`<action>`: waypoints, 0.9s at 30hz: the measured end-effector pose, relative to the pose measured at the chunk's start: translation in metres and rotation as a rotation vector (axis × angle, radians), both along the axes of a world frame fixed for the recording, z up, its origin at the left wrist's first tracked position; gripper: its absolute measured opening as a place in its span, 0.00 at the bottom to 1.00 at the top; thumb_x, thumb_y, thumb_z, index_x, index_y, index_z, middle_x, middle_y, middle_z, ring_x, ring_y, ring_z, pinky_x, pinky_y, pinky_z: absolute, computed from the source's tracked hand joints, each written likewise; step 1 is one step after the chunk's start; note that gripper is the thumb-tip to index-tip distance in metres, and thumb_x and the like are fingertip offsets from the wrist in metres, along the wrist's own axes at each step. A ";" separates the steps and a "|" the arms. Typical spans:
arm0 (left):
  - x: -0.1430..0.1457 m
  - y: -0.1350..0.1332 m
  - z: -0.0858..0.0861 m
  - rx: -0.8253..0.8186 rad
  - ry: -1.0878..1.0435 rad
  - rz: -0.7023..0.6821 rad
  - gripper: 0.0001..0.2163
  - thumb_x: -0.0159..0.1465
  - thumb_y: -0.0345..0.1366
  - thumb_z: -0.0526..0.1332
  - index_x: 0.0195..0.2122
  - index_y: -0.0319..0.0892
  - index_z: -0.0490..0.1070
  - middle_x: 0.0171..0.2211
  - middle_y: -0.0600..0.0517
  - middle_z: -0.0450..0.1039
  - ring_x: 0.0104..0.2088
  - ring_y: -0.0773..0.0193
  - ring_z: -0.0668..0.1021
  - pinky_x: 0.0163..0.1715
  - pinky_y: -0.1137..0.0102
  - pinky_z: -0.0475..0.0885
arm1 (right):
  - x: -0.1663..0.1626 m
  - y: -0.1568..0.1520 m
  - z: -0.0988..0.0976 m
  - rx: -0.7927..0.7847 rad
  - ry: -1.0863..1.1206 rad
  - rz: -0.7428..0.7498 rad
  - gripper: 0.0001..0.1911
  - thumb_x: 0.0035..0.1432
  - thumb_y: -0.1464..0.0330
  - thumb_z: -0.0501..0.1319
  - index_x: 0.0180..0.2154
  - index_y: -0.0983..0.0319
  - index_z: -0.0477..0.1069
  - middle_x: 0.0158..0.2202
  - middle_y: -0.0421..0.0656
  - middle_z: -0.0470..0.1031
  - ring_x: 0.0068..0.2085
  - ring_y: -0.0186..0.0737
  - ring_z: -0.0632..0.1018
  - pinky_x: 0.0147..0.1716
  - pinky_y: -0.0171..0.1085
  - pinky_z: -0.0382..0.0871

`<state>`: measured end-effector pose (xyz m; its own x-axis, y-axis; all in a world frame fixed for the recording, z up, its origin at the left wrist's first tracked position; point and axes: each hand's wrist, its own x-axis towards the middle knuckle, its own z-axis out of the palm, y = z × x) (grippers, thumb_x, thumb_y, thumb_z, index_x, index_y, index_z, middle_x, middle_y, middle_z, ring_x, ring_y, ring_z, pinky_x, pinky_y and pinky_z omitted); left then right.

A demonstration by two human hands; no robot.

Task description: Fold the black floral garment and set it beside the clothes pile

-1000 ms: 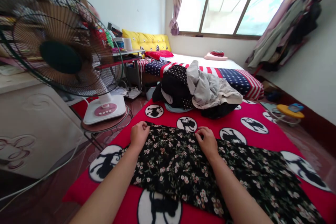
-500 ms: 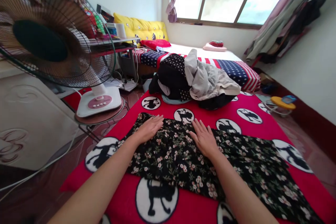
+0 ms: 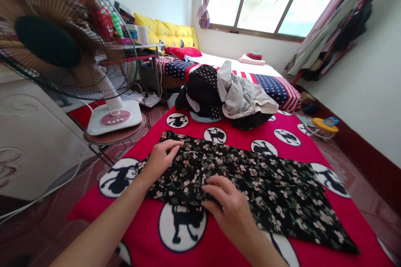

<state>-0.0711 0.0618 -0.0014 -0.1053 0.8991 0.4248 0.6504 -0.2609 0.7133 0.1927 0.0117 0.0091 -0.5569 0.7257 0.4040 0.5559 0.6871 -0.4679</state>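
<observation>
A black floral garment point(image 3: 266, 179) lies stretched out across a red blanket point(image 3: 140, 233) with round white monkey prints. Its full cut cannot be made out. On the garment's left part rests my left hand point(image 3: 161, 158), fingers loosely bent and apart, holding nothing. My right hand point(image 3: 227, 202) is over the garment's near edge, left of its middle. Its fingers are curved and spread, with a gap between thumb and fingertips and no cloth visibly pinched.
Beyond the garment sits a pile of black and grey clothes point(image 3: 244, 91). An electric fan point(image 3: 46, 41) stands on a round stool point(image 3: 119, 133) at left. Farther back is a bed with a star-and-stripe cover point(image 3: 269, 87). A small yellow stool point(image 3: 326, 125) stands at right.
My right hand has moved from the garment's far side to its near edge, its fingers curling. My left hand has shifted slightly left and bent its fingers. The view has turned a little right.
</observation>
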 end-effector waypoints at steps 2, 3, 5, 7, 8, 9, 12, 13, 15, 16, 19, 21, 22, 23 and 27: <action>0.007 -0.011 0.003 0.018 -0.009 -0.049 0.10 0.65 0.36 0.56 0.39 0.44 0.78 0.39 0.51 0.79 0.42 0.62 0.79 0.46 0.69 0.71 | -0.021 -0.022 0.001 -0.033 -0.117 0.020 0.23 0.50 0.73 0.66 0.49 0.55 0.70 0.48 0.44 0.74 0.46 0.44 0.76 0.40 0.39 0.73; 0.009 -0.015 0.004 0.018 -0.007 -0.068 0.09 0.64 0.35 0.57 0.38 0.44 0.78 0.39 0.51 0.79 0.41 0.62 0.79 0.45 0.70 0.71 | -0.028 -0.028 -0.001 -0.045 -0.180 -0.005 0.27 0.48 0.74 0.67 0.51 0.56 0.69 0.48 0.44 0.74 0.44 0.45 0.76 0.37 0.38 0.73; 0.012 -0.019 0.002 0.009 0.000 -0.085 0.09 0.64 0.33 0.57 0.38 0.44 0.78 0.39 0.51 0.79 0.41 0.63 0.79 0.45 0.70 0.71 | -0.037 -0.031 -0.006 -0.067 -0.279 -0.057 0.24 0.48 0.76 0.66 0.48 0.58 0.71 0.45 0.44 0.75 0.39 0.43 0.77 0.32 0.36 0.70; 0.012 -0.020 -0.001 -0.004 0.006 -0.084 0.09 0.64 0.32 0.57 0.39 0.44 0.77 0.39 0.51 0.79 0.41 0.63 0.79 0.45 0.69 0.71 | -0.038 -0.026 -0.008 -0.094 -0.312 -0.062 0.10 0.53 0.77 0.61 0.37 0.59 0.73 0.39 0.42 0.75 0.34 0.39 0.76 0.29 0.34 0.67; 0.011 -0.020 -0.002 -0.011 0.008 -0.084 0.09 0.64 0.31 0.57 0.39 0.44 0.77 0.39 0.51 0.79 0.41 0.63 0.79 0.45 0.68 0.71 | -0.037 -0.022 -0.006 -0.115 -0.290 -0.047 0.08 0.56 0.77 0.58 0.32 0.59 0.72 0.36 0.41 0.74 0.32 0.37 0.76 0.29 0.33 0.66; 0.010 -0.020 -0.004 -0.015 0.009 -0.084 0.09 0.64 0.31 0.57 0.39 0.44 0.77 0.39 0.51 0.79 0.41 0.63 0.78 0.45 0.68 0.71 | -0.034 -0.018 -0.003 -0.143 -0.244 -0.029 0.09 0.58 0.77 0.56 0.29 0.60 0.70 0.34 0.41 0.74 0.31 0.35 0.75 0.29 0.32 0.65; 0.008 -0.019 -0.007 -0.003 0.009 -0.097 0.10 0.63 0.29 0.56 0.40 0.44 0.77 0.40 0.50 0.78 0.42 0.62 0.78 0.46 0.67 0.71 | -0.025 -0.006 0.015 -0.310 0.004 -0.019 0.08 0.60 0.73 0.54 0.29 0.60 0.67 0.29 0.39 0.71 0.30 0.34 0.73 0.30 0.32 0.64; 0.008 -0.019 -0.007 0.005 0.011 -0.107 0.11 0.63 0.28 0.55 0.40 0.44 0.77 0.41 0.50 0.78 0.43 0.62 0.78 0.47 0.67 0.71 | -0.022 -0.001 0.022 -0.399 0.114 -0.025 0.07 0.61 0.70 0.54 0.30 0.60 0.67 0.27 0.38 0.70 0.28 0.34 0.73 0.29 0.32 0.64; 0.009 -0.020 -0.006 0.014 0.031 -0.139 0.14 0.62 0.26 0.53 0.42 0.44 0.76 0.43 0.50 0.77 0.45 0.62 0.77 0.49 0.65 0.70 | -0.018 0.009 0.034 -0.583 0.352 -0.046 0.08 0.62 0.64 0.55 0.31 0.60 0.65 0.25 0.36 0.67 0.25 0.33 0.73 0.25 0.31 0.64; 0.010 -0.021 -0.005 0.018 0.050 -0.160 0.15 0.61 0.24 0.53 0.43 0.45 0.76 0.44 0.49 0.76 0.46 0.61 0.76 0.50 0.64 0.70 | -0.016 0.013 0.039 -0.656 0.463 -0.062 0.10 0.62 0.61 0.56 0.32 0.60 0.65 0.25 0.35 0.66 0.24 0.33 0.73 0.23 0.31 0.63; 0.015 -0.027 0.001 0.012 0.133 -0.267 0.23 0.56 0.21 0.53 0.49 0.47 0.73 0.52 0.49 0.72 0.54 0.59 0.71 0.57 0.60 0.64 | -0.013 0.024 0.050 -0.752 0.677 -0.124 0.13 0.59 0.57 0.59 0.33 0.60 0.65 0.26 0.36 0.69 0.25 0.35 0.76 0.22 0.31 0.62; 0.019 -0.031 0.005 -0.009 0.177 -0.351 0.28 0.52 0.20 0.55 0.54 0.48 0.70 0.57 0.49 0.67 0.58 0.57 0.67 0.61 0.57 0.59 | -0.014 0.027 0.053 -0.766 0.729 -0.146 0.14 0.58 0.56 0.60 0.33 0.60 0.66 0.26 0.36 0.71 0.26 0.37 0.77 0.23 0.32 0.63; 0.022 -0.033 0.007 -0.023 0.186 -0.385 0.29 0.51 0.21 0.56 0.55 0.48 0.68 0.58 0.49 0.66 0.60 0.56 0.65 0.62 0.56 0.58 | -0.014 0.027 0.054 -0.771 0.746 -0.148 0.14 0.57 0.56 0.61 0.33 0.60 0.66 0.26 0.37 0.71 0.26 0.37 0.77 0.24 0.32 0.64; 0.024 -0.035 0.009 -0.036 0.185 -0.411 0.29 0.51 0.22 0.58 0.55 0.47 0.68 0.59 0.48 0.65 0.60 0.55 0.64 0.62 0.56 0.57 | -0.015 0.027 0.054 -0.775 0.757 -0.144 0.14 0.57 0.56 0.61 0.32 0.60 0.66 0.26 0.37 0.72 0.26 0.38 0.77 0.24 0.33 0.65; 0.029 -0.042 0.012 -0.033 0.087 -0.437 0.10 0.57 0.29 0.63 0.39 0.45 0.76 0.50 0.47 0.73 0.55 0.55 0.70 0.57 0.59 0.63 | -0.012 0.027 0.045 -0.776 0.730 -0.126 0.14 0.57 0.56 0.61 0.32 0.60 0.67 0.26 0.38 0.72 0.27 0.38 0.77 0.25 0.33 0.67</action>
